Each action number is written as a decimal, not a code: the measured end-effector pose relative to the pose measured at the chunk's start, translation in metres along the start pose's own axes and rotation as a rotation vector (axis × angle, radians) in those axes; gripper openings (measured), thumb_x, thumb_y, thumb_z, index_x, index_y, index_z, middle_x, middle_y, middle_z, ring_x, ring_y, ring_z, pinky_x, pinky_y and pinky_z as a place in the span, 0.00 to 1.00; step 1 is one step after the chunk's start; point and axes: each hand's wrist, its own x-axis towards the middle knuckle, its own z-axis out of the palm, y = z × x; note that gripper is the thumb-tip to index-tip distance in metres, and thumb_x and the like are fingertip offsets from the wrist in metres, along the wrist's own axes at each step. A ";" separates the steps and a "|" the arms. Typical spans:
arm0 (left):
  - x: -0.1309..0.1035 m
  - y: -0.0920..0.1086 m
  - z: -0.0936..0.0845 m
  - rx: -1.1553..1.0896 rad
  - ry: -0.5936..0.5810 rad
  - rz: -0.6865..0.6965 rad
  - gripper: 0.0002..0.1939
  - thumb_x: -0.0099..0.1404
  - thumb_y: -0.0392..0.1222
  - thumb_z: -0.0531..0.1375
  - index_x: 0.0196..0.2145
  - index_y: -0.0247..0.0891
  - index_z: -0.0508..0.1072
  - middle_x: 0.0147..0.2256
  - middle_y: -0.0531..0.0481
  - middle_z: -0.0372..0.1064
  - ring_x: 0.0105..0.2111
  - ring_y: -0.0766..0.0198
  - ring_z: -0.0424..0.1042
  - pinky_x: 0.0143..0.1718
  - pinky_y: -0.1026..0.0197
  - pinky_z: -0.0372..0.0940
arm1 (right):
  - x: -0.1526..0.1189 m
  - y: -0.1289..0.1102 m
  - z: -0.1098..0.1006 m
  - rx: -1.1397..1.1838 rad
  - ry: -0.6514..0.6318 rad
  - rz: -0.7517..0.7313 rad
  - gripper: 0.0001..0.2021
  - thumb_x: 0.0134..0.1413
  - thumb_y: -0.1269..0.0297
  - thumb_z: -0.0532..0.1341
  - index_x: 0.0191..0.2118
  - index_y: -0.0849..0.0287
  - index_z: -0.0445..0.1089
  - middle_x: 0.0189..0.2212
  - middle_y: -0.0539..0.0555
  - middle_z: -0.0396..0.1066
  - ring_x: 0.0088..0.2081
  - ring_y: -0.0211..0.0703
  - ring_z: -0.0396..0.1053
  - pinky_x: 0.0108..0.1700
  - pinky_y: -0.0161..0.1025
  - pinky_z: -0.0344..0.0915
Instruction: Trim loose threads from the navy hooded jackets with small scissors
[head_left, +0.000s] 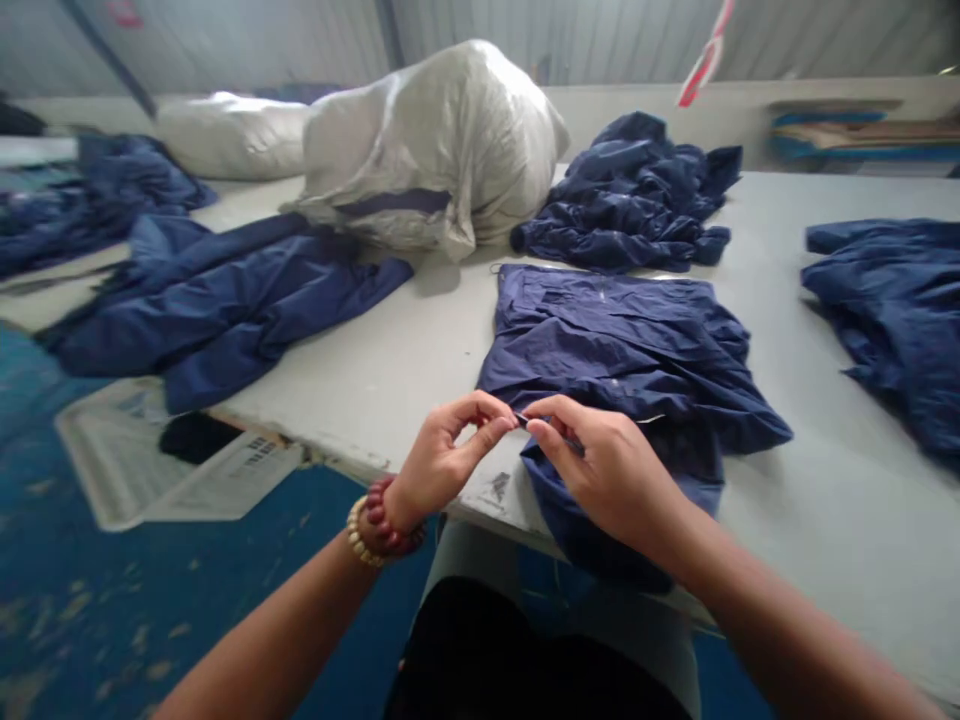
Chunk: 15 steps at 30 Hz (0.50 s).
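My left hand (455,455), with beaded bracelets (381,520) at its wrist, pinches one end of a small dark, thin piece (521,420). The fingertips of my right hand (600,455) are closed on the other end of it. Its kind is too small to make out. Both hands hover over the near edge of a navy garment (615,335), which lies spread on the white table (360,400). Part of that garment hangs over the table's front edge below my right hand. A thin pale strip (651,419) shows beside my right knuckles.
Crumpled navy garments lie at the back (637,190), at the right (892,310) and at the left (232,290). A large whitish sack (450,140) bulges at the back, with another sack (232,135) behind it. A printed white bag (180,470) sits below the table's left edge.
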 end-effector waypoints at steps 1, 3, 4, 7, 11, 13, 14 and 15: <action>-0.029 -0.001 -0.013 0.029 0.058 -0.049 0.11 0.76 0.48 0.62 0.41 0.39 0.79 0.41 0.46 0.78 0.43 0.59 0.75 0.49 0.57 0.68 | -0.001 -0.015 0.019 0.029 -0.059 -0.003 0.14 0.76 0.56 0.57 0.51 0.56 0.77 0.36 0.53 0.81 0.35 0.44 0.77 0.38 0.38 0.63; -0.087 -0.008 -0.036 0.099 0.177 -0.165 0.12 0.76 0.49 0.61 0.40 0.39 0.78 0.39 0.47 0.78 0.41 0.59 0.75 0.47 0.58 0.69 | -0.003 -0.039 0.064 0.098 -0.175 -0.023 0.13 0.76 0.56 0.56 0.50 0.54 0.76 0.36 0.53 0.82 0.35 0.45 0.77 0.38 0.39 0.63; -0.115 -0.012 -0.047 0.137 0.238 -0.227 0.13 0.76 0.50 0.61 0.40 0.39 0.78 0.38 0.47 0.78 0.40 0.59 0.75 0.46 0.58 0.69 | -0.004 -0.049 0.089 0.131 -0.228 -0.034 0.13 0.76 0.56 0.56 0.50 0.54 0.76 0.37 0.53 0.82 0.36 0.45 0.78 0.38 0.39 0.63; -0.193 -0.028 -0.076 0.274 0.407 -0.407 0.15 0.75 0.53 0.60 0.38 0.39 0.77 0.36 0.48 0.77 0.38 0.58 0.75 0.43 0.59 0.69 | -0.010 -0.073 0.164 0.195 -0.379 -0.070 0.14 0.77 0.55 0.55 0.50 0.52 0.76 0.40 0.54 0.83 0.39 0.46 0.79 0.39 0.38 0.64; -0.276 -0.048 -0.102 0.448 0.547 -0.603 0.23 0.75 0.57 0.56 0.28 0.39 0.71 0.28 0.51 0.70 0.32 0.59 0.71 0.38 0.60 0.67 | -0.025 -0.094 0.230 0.228 -0.558 -0.122 0.16 0.76 0.51 0.55 0.51 0.53 0.77 0.42 0.55 0.83 0.43 0.48 0.80 0.40 0.38 0.65; -0.301 -0.058 -0.108 0.467 0.607 -0.673 0.21 0.73 0.58 0.59 0.31 0.39 0.72 0.31 0.51 0.72 0.34 0.58 0.73 0.38 0.59 0.69 | -0.032 -0.098 0.241 0.245 -0.611 -0.125 0.16 0.75 0.51 0.56 0.51 0.53 0.77 0.41 0.55 0.83 0.43 0.48 0.80 0.40 0.37 0.65; -0.308 -0.063 -0.108 0.449 0.639 -0.692 0.18 0.70 0.58 0.63 0.36 0.40 0.73 0.37 0.49 0.75 0.37 0.57 0.75 0.38 0.59 0.70 | -0.035 -0.098 0.241 0.257 -0.621 -0.121 0.16 0.75 0.51 0.57 0.51 0.52 0.77 0.41 0.55 0.83 0.43 0.48 0.80 0.40 0.37 0.65; -0.311 -0.067 -0.107 0.420 0.667 -0.697 0.19 0.67 0.58 0.66 0.44 0.40 0.74 0.44 0.47 0.76 0.40 0.55 0.77 0.39 0.58 0.72 | -0.038 -0.097 0.238 0.274 -0.617 -0.113 0.15 0.75 0.51 0.57 0.51 0.53 0.77 0.42 0.55 0.83 0.43 0.48 0.80 0.40 0.37 0.65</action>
